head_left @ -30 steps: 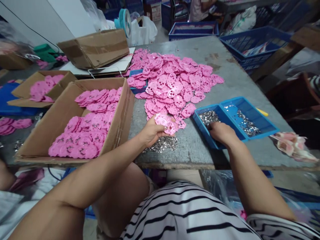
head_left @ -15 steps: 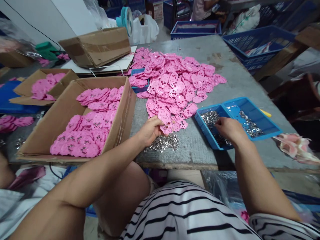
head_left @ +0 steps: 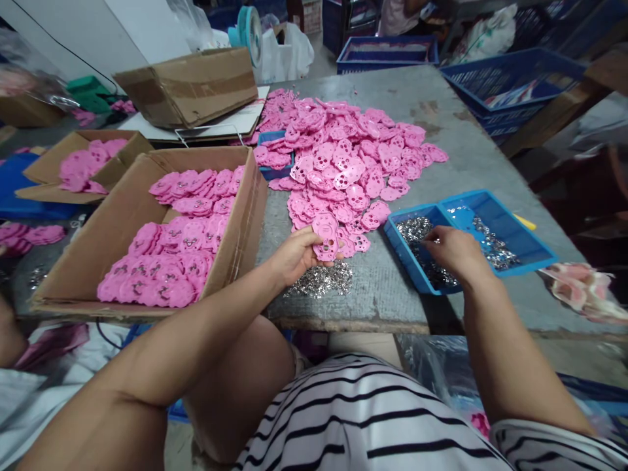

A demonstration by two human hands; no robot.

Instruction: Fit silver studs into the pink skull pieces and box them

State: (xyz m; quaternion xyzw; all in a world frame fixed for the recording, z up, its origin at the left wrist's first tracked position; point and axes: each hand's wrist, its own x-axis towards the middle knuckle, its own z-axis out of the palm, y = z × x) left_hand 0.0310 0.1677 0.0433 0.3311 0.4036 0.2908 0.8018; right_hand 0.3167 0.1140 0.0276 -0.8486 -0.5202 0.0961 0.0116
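My left hand holds a pink plastic face-shaped piece upright above a small heap of silver metal bits on the grey table. My right hand reaches into the left compartment of a blue divided tray, fingers pinched among small silver metal parts; whether it grips one I cannot make out. A big pile of pink pieces spreads over the table beyond both hands.
A large cardboard box of stacked pink pieces stands left of my left hand. A smaller box and a closed carton lie further left. Blue crates stand at the far right. Another person sits far back.
My right hand has moved from the tray's near corner up into the left compartment. My left hand has turned the pink piece more upright.
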